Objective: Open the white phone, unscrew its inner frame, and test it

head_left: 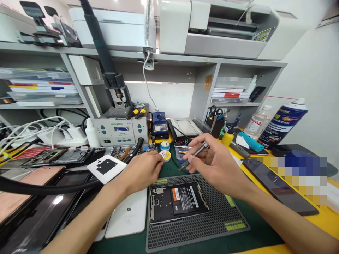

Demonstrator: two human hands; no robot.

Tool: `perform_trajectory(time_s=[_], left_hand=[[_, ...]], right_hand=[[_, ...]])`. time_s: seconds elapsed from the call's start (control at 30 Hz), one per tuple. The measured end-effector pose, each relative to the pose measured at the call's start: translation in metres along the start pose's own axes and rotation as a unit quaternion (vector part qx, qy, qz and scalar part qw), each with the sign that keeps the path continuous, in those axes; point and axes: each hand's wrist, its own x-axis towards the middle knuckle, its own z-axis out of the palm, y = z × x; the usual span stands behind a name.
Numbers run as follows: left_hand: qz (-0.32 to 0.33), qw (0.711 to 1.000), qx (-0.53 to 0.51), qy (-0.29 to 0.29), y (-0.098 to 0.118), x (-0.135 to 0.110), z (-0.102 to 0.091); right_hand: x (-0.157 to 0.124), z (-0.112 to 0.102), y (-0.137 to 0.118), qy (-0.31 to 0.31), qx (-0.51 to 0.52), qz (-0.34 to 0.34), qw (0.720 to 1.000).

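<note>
My right hand [215, 160] holds a slim screwdriver [196, 154] between thumb and fingers, its tip angled down to the left above the mat's far edge. My left hand [147, 167] is curled beside a small round yellow-and-white tin [166, 155]; its fingertips are mostly hidden, and whatever they grip does not show. Below both hands a phone with its back off [164, 208] lies on a grey honeycomb mat [193, 229]. Its black battery [185, 201] with orange and white labels is exposed. A white back cover [127, 215] lies left of the mat.
A white card with black cutouts [106, 167] and a thick black hose [66, 188] are on the left. The hot-air station [119, 130] stands behind. A dark phone [280, 187] lies right, near a blue spray can [283, 123] and a clear bottle [256, 123].
</note>
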Motion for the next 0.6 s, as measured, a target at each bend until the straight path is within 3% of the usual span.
perform_trajectory(time_s=[0.1, 0.2, 0.6], left_hand=[[-0.006, 1.0, -0.012, -0.005, 0.0, -0.007, -0.004], [-0.01, 1.0, -0.017, -0.008, 0.004, -0.013, -0.007], [0.005, 0.999, 0.033, -0.009, 0.011, -0.015, -0.01]], right_hand=[[-0.008, -0.001, -0.01, -0.098, -0.017, 0.017, 0.995], [-0.017, 0.004, -0.018, -0.145, -0.066, 0.016, 0.987], [-0.031, 0.013, -0.02, -0.158, -0.174, -0.02, 0.972]])
